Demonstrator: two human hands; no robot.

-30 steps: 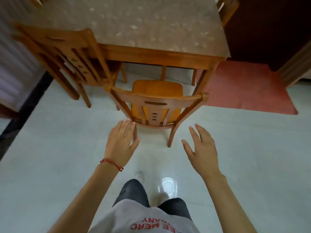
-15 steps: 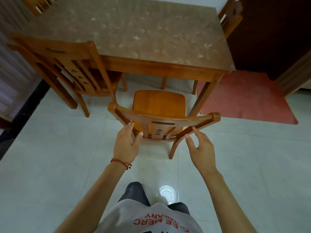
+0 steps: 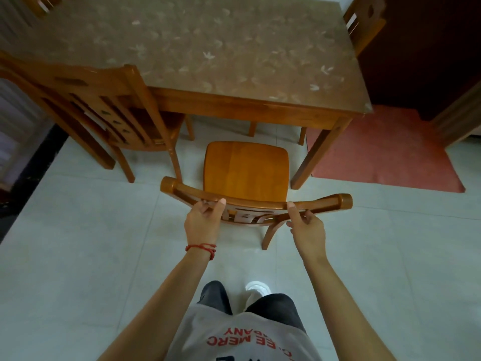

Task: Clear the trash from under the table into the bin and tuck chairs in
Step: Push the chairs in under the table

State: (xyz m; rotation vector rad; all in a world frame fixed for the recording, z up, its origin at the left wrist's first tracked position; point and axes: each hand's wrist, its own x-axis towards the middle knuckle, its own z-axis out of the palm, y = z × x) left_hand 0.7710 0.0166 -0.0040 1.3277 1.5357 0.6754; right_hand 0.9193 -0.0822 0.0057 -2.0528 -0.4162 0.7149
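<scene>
Pale tiled floor (image 3: 78,256) before brown patterned-top wooden table (image 3: 234,61): left hand (image 3: 201,222) and right hand (image 3: 307,229) each curl round top rail of orange wooden chair (image 3: 246,170), seat just outside table edge; push evenly, straight between table legs.

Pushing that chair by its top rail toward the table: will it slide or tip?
Likely slides: the floor is smooth, glossy tile. The chair looks like solid wood, so stiff and probably fairly heavy. Both hands, left hand and right hand, grip the top rail high up, so a hard shove might tilt it forward; the table leg stands close on its right.
</scene>
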